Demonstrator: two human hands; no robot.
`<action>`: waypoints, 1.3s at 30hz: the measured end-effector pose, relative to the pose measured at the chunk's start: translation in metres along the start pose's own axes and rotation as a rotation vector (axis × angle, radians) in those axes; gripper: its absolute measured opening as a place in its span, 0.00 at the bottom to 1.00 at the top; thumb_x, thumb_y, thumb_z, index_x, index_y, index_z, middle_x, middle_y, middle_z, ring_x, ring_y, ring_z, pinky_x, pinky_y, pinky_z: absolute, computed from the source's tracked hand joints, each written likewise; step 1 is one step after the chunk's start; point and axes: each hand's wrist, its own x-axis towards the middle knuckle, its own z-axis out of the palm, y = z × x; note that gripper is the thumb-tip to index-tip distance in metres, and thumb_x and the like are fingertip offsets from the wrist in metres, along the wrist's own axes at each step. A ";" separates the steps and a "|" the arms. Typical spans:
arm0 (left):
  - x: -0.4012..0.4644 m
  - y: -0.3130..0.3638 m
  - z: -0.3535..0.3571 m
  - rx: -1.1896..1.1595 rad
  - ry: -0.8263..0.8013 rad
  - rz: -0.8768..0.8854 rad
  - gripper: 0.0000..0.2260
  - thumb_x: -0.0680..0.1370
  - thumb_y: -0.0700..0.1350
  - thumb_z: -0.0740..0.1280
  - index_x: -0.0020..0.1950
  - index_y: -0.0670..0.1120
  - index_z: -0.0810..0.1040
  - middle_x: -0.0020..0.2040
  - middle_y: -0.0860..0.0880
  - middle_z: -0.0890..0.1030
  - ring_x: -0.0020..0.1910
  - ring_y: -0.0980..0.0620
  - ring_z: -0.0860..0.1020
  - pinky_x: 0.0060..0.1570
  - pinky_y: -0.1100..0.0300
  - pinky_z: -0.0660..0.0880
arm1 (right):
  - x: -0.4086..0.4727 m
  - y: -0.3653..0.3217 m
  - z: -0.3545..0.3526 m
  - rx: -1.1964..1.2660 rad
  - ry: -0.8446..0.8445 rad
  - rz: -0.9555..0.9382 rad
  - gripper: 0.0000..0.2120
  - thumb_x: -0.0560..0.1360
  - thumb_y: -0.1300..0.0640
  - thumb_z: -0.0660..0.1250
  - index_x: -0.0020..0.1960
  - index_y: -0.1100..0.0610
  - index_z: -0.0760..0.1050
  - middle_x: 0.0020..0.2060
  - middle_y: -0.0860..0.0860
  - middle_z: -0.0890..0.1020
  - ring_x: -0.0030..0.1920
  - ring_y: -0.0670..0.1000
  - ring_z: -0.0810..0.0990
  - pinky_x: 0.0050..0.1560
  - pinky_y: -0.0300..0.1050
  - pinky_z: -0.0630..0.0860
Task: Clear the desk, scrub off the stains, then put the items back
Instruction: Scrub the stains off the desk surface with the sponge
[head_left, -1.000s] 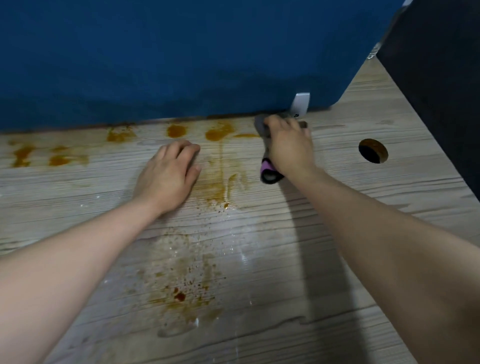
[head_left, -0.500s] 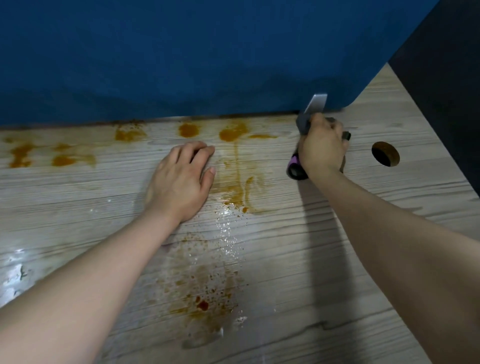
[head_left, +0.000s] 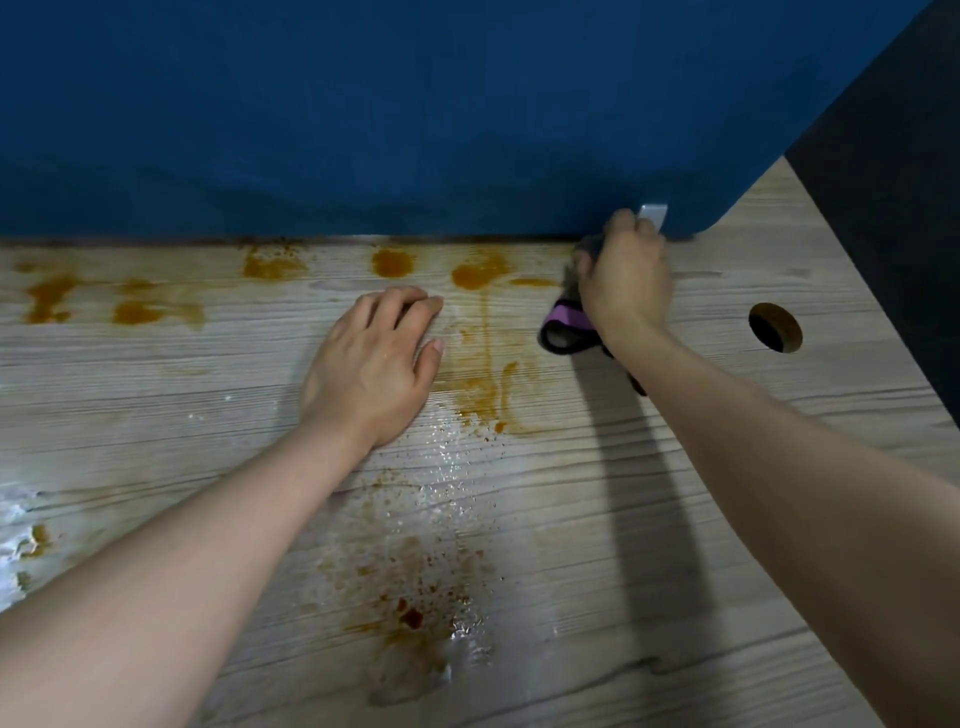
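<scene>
Right hand (head_left: 626, 283) around near-far brush (head_left: 566, 327)

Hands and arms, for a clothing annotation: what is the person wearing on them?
Nothing shows on either. The left hand and right hand are bare, with no gloves, rings or watch visible, and both forearms are uncovered to the frame edge, so no sleeves appear.

A blue partition panel (head_left: 415, 114) spans twelve o'clock. A grey bracket (head_left: 653, 214) sits at its base, toward one o'clock.
</scene>
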 end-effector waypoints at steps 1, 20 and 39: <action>0.000 0.000 0.000 0.005 0.003 -0.001 0.22 0.79 0.54 0.51 0.70 0.48 0.68 0.65 0.50 0.71 0.63 0.49 0.67 0.62 0.52 0.66 | -0.006 0.004 -0.001 -0.045 -0.006 0.011 0.20 0.76 0.51 0.64 0.62 0.63 0.69 0.61 0.60 0.71 0.61 0.61 0.69 0.55 0.53 0.68; 0.000 0.001 0.000 0.004 0.002 0.003 0.21 0.80 0.54 0.51 0.70 0.48 0.68 0.65 0.50 0.71 0.63 0.48 0.67 0.61 0.52 0.67 | 0.010 0.012 0.013 -0.130 -0.014 -0.392 0.11 0.77 0.63 0.60 0.56 0.61 0.79 0.55 0.56 0.76 0.56 0.60 0.71 0.40 0.49 0.67; -0.001 0.001 -0.001 0.012 0.005 0.002 0.20 0.80 0.53 0.52 0.69 0.48 0.68 0.65 0.50 0.70 0.62 0.49 0.67 0.61 0.53 0.67 | 0.017 0.009 0.002 -0.178 -0.044 -0.126 0.11 0.77 0.60 0.60 0.53 0.65 0.77 0.53 0.61 0.76 0.56 0.62 0.73 0.40 0.50 0.64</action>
